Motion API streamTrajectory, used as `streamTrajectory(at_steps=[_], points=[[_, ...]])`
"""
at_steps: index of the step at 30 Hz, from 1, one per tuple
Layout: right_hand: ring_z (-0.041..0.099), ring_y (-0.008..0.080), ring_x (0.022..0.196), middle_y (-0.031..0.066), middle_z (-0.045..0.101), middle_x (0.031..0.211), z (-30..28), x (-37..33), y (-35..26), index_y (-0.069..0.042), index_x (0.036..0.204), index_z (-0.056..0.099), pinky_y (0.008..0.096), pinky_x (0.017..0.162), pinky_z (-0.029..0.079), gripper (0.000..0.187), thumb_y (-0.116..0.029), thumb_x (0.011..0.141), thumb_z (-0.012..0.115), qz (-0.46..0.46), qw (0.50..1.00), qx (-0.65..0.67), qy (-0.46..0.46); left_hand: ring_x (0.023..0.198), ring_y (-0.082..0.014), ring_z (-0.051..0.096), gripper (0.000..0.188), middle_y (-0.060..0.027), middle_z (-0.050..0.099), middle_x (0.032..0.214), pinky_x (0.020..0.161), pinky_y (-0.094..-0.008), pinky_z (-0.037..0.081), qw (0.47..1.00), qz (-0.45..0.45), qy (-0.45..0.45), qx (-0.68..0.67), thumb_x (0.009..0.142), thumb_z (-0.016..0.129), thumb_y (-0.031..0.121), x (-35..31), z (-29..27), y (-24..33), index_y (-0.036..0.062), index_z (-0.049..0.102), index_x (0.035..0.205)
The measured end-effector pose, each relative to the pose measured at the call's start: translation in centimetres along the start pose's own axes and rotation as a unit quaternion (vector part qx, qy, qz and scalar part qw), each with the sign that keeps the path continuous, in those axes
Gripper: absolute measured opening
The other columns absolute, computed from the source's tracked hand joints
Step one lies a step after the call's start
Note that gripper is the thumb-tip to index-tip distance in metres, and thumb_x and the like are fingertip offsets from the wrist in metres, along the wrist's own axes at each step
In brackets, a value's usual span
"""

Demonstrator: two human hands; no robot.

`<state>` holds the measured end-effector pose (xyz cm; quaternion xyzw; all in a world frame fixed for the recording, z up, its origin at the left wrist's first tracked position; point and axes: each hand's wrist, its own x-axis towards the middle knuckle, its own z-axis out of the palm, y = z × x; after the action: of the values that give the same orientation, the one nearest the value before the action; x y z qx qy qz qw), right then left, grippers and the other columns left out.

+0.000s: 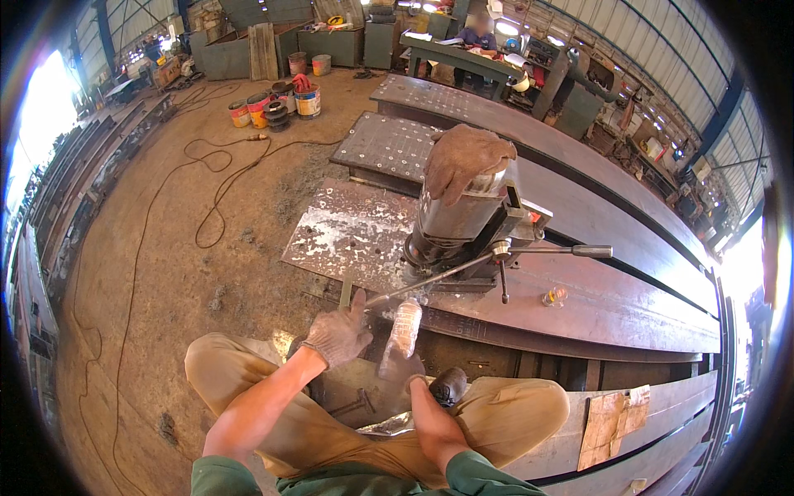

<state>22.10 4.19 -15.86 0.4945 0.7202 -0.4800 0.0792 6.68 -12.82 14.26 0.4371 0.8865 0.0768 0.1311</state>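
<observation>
My left hand (337, 336), in a grey knit glove, closes around the end of a long feed lever (442, 274) on a drill press (451, 217). The drill stands on a steel beam, its lower end near a plate (351, 227) smeared with white. A brown work glove (467, 161) is draped over the drill's top. In my right hand (401, 366), also gloved and slightly blurred, is a clear plastic bottle (405, 324), its upper end tilted toward the drill's base. A narrow flat strip (346, 293) stands out just beyond my left hand.
Long steel beams (628, 310) run off to the right; a small clear container (555, 296) sits on one. Cables (219, 186) snake over the floor at left, near paint buckets (308, 101). Brown cardboard (614, 426) lies at lower right. Another person (478, 37) is behind a far bench.
</observation>
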Motion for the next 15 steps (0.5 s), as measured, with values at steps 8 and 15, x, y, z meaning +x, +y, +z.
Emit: streamTrajectory(at_steps=[8, 15], points=[[0.075, 0.0333, 0.097, 0.0192, 0.077, 0.098, 0.1, 1.9, 1.5, -0.005, 0.111, 0.076, 0.0437, 0.083, 0.056, 0.067, -0.067, 0.089, 0.062, -0.048, 0.999, -0.01, 0.016, 0.076, -0.0422, 0.072, 0.1, -0.0305, 0.069, 0.101, 0.067, -0.0517, 0.059, 1.0, 0.023, 0.018, 0.009, 0.092, 0.067, 0.039, 0.7, -0.4, 0.6, -0.0117, 0.009, 0.157], [0.075, 0.0312, 0.094, 0.0176, 0.077, 0.096, -1.6, 1.1, 0.7, -0.004, 0.113, 0.075, 0.0429, 0.081, 0.055, 0.067, -0.065, 0.087, 0.065, -0.026, 0.996, 0.037, -0.071, 0.076, -0.0422, 0.072, 0.1, -0.0299, 0.07, 0.098, 0.067, -0.0523, 0.059, 1.0, 0.022, 0.007, 0.011, 0.092, 0.066, 0.039, 0.8, -0.6, 0.9, -0.0123, 0.01, 0.156]])
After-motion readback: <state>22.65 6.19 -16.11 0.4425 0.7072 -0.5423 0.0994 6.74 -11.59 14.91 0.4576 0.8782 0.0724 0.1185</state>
